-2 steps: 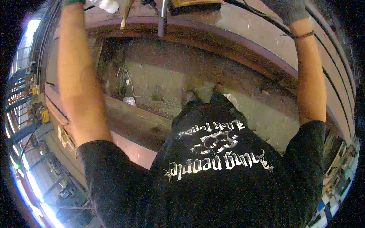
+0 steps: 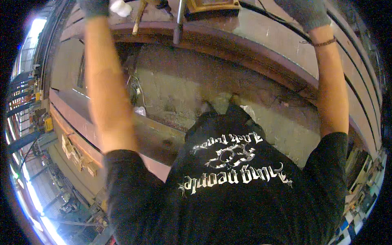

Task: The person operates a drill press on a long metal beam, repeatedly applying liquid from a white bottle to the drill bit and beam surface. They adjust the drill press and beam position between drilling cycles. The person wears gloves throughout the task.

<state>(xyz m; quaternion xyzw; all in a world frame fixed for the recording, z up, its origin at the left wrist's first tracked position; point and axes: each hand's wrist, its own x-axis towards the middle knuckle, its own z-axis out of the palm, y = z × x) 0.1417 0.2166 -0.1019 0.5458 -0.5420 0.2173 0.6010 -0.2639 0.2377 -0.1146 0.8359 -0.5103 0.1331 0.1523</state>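
Observation:
My left hand (image 2: 94, 7), in a dark grey glove, is at the top edge, its fingers cut off by the picture's rim. Nearest to it lies a white crumpled wad (image 2: 121, 8). A thin wooden stick or handle (image 2: 139, 18) is just right of that, then a metal rod with a dark grip (image 2: 178, 28). My right hand (image 2: 304, 14), also gloved, reaches to the top right beside a black cable (image 2: 271, 17). Its fingers are out of sight too. Whether either hand holds anything cannot be made out.
A reddish-brown steel beam (image 2: 241, 51) runs across in front of me. On its surface stands a wood-coloured box or frame (image 2: 213, 5). Below is a dusty floor (image 2: 175, 73) with a thin wire (image 2: 141, 96) and a scrap of clear plastic (image 2: 140, 111).
My left arm has swung to the right, bringing the gloved hand further into view next to the white wad. My right arm has shifted only slightly.

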